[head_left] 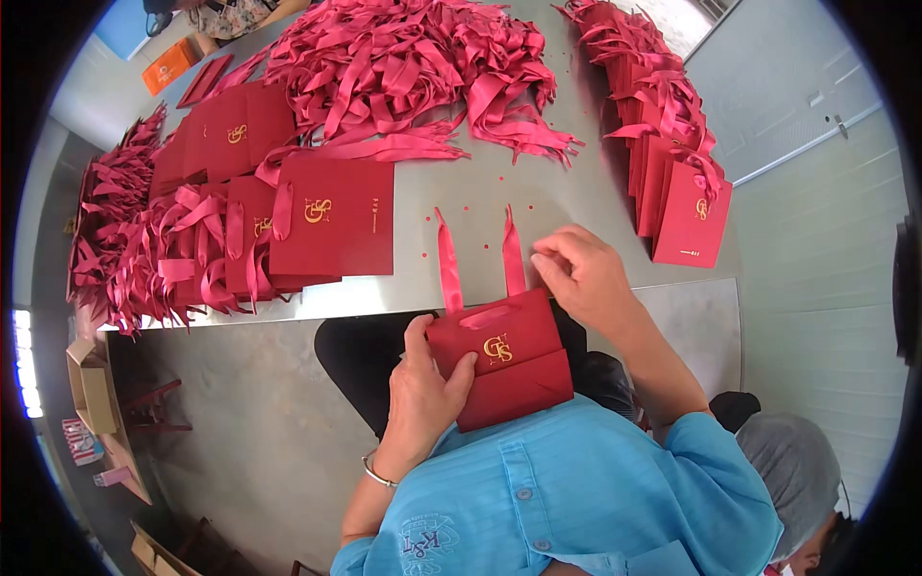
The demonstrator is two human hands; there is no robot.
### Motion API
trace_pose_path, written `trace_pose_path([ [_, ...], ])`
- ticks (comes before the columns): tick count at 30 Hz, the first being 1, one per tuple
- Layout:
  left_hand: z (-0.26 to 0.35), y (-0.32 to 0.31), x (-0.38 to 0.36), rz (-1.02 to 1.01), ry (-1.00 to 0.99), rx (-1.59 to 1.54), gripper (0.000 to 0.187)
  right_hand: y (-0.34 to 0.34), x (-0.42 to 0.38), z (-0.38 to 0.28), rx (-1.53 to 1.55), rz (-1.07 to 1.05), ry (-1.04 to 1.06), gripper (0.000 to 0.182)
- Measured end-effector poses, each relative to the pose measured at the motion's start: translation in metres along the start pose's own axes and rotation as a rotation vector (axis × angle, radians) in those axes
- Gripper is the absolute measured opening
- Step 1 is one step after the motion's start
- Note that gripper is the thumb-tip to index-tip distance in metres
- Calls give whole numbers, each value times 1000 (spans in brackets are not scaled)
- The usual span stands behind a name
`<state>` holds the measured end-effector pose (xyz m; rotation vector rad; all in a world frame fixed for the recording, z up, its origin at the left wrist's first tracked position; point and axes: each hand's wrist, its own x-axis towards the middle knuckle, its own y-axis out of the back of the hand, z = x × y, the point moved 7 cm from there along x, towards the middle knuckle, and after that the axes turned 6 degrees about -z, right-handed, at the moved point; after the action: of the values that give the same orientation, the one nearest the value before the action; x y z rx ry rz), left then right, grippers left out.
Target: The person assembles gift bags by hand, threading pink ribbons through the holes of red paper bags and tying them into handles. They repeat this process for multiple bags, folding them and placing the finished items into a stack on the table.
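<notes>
A red paper bag with a gold logo [519, 383] rests against my lap at the table's front edge. My left hand [423, 392] grips its left side, the thumb lying across the front. Two pink ribbon ends [449, 267] stick up from the bag's top onto the table, and a pink ribbon loop [488, 318] lies on its front. To the right of the ribbon ends, my right hand [581, 272] is raised with its fingers curled and thumb and forefinger close together. Whether anything is between them is too small to tell.
Pink ribbons [384, 67] are heaped on the metal table [432, 182]. Red bags [336, 216] with ribbons lie at the left, and a row of red bags [693, 216] runs along the right. Another person [230, 17] is at the far left; someone in a grey cap [792, 470] is at lower right.
</notes>
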<state>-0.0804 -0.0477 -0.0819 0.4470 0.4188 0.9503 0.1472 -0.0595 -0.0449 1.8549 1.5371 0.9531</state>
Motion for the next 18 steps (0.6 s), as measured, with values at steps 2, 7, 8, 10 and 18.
trace_pose_path([
  [2,-4,0,-1,-13,46,-7,62,-3,-6,12,152,-120,-205,11],
  [7,1,4,3,18,49,80,62,-9,-8,-27,135,-104,158,16],
  [8,3,5,3,6,64,103,62,-10,-10,-41,38,-67,324,19],
  [10,2,5,3,-4,81,126,62,-20,-14,-46,-13,-58,346,19],
  [18,52,25,8,355,-463,470,29,-28,-14,-47,-34,-77,412,17],
])
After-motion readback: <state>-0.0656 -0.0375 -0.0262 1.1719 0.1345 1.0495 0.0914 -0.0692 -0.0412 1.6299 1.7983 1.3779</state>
